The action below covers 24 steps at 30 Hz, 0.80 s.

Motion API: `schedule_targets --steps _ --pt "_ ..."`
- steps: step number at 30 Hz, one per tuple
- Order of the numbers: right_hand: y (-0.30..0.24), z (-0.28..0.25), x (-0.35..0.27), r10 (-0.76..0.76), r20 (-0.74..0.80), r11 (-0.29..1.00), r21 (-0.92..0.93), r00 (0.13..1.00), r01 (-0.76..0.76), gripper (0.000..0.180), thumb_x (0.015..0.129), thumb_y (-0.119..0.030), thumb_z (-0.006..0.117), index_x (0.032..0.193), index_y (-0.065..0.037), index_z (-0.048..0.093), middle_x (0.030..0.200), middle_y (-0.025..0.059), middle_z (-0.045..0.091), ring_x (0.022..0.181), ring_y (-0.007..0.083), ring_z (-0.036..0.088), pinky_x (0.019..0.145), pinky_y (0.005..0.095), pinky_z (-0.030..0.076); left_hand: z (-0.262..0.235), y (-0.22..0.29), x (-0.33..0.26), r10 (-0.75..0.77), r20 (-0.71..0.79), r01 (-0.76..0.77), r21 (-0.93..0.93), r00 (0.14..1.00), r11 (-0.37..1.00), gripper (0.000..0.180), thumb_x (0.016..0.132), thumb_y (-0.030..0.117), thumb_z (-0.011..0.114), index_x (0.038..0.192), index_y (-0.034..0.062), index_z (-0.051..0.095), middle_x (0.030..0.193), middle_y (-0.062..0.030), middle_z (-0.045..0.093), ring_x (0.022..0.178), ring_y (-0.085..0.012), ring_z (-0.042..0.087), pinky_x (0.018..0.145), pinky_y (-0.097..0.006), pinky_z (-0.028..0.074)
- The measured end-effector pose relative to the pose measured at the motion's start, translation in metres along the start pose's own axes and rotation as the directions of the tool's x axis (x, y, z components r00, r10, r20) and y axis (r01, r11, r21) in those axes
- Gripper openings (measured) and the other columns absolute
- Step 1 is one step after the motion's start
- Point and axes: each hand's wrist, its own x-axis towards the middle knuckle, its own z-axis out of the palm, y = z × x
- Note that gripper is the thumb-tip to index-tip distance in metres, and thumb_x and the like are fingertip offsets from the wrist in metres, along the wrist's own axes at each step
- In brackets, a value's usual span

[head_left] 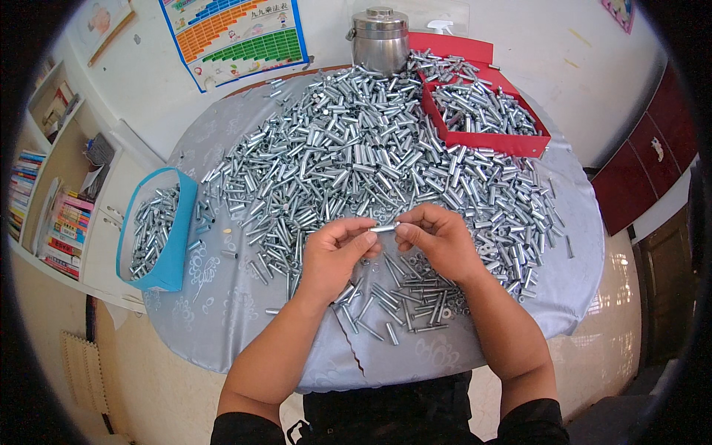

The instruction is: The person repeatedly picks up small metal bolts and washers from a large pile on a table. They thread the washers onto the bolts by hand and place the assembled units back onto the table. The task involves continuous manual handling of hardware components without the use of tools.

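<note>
Between my two hands is a short silver anchor bolt [383, 229], lying level above the near part of a metal heap. My left hand [335, 251] is closed, thumb and fingertips pinching its left end. At its right end my right hand [439, 239] pinches it the same way, so the fingertips hide both tips. Below the hands lie loose long bolts [406, 301], small nuts and washers [447, 314], and one single metal sleeve [391, 334]. Just beyond the fingers spreads a large heap of shiny metal sleeves and bolts [348, 148].
On the left of the cloth-covered table [200, 334] stands a blue bin [185, 237] holding metal parts. A red box [493, 142] full of parts sits at the back right, beside a steel canister [380, 44]. Bookshelves [81, 178] stand at the left wall.
</note>
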Motion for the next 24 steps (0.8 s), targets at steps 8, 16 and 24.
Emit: schedule_targets --steps 8,16,24 --pt "-0.001 -0.003 -0.001 0.041 -0.013 0.999 0.029 0.999 -0.041 0.016 0.09 -0.008 0.064 0.101 0.003 0.063 0.085 0.0063 0.067 0.072 0.0122 0.064 0.065 0.0252 0.053 0.0 0.001 0.0 -0.017 0.009 0.016 0.077 1.0 0.997 0.025 0.092 0.01 0.06 0.113 -0.002 0.061 0.095 -0.0106 0.069 0.073 -0.0154 0.066 0.066 -0.027 0.055" --pt "-0.01 -0.035 0.009 0.112 -0.064 0.994 0.016 0.992 -0.111 0.028 0.094 -0.018 0.059 0.11 0.005 0.06 0.092 0.0114 0.067 0.081 0.0178 0.065 0.074 0.0291 0.052 -0.009 0.003 0.004 0.113 -0.225 -0.118 -0.008 0.968 0.993 0.026 0.094 0.011 0.056 0.116 -0.0009 0.06 0.096 -0.0119 0.069 0.069 -0.0145 0.065 0.063 -0.028 0.055" --pt "-0.012 -0.045 0.018 -0.111 -0.458 0.865 0.392 0.882 0.313 0.039 0.101 -0.023 0.046 0.128 0.006 0.046 0.124 0.0217 0.057 0.115 0.0283 0.058 0.098 0.0371 0.048 -0.007 0.004 0.005 0.132 -0.235 -0.135 0.003 0.963 0.991 0.026 0.093 0.009 0.056 0.116 -0.0015 0.06 0.096 -0.0124 0.069 0.068 -0.0144 0.065 0.062 -0.029 0.056"
